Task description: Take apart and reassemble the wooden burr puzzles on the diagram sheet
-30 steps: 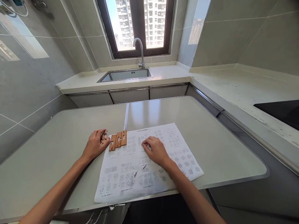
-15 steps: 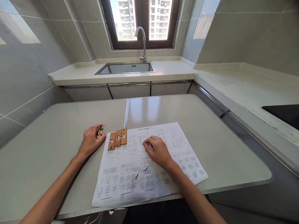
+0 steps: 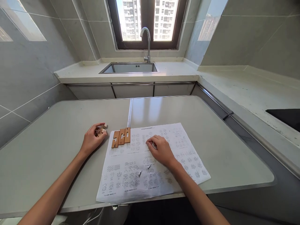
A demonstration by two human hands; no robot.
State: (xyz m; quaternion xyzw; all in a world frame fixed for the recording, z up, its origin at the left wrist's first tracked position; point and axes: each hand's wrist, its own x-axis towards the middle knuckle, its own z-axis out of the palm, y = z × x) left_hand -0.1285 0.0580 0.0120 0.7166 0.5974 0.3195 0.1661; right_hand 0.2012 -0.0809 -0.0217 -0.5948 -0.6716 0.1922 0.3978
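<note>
Blocks (image 3: 102, 131) btwn L hand (image 3: 91, 139) fingers/thumb, curled, grip unclear; R hand (image 3: 161, 150) fingertips together.

The desk (image 3: 222, 143) is plain pale grey, a bit green, with a whitish stripe (image 3: 130, 114) running down from its far edge. By its near edge, the paper (image 3: 131, 157) is white, with rows of little grey drawings, some round like flowers, and tiny black writing. Two dark grey marks (image 3: 140, 173) stand out. Three flat pieces (image 3: 120, 137) at the paper's far left corner are orange-brown with small black signs. Toward the desk's left edge, the blocks (image 3: 102, 131) are light tan, and some are darker brown. Past the far edge, the cupboards (image 3: 134, 91) are grey, the counter (image 3: 82, 72) is creamy white, and the tap (image 3: 148, 43) is silver. The walls (image 3: 28, 59) are grey squares with pale lines.
</note>
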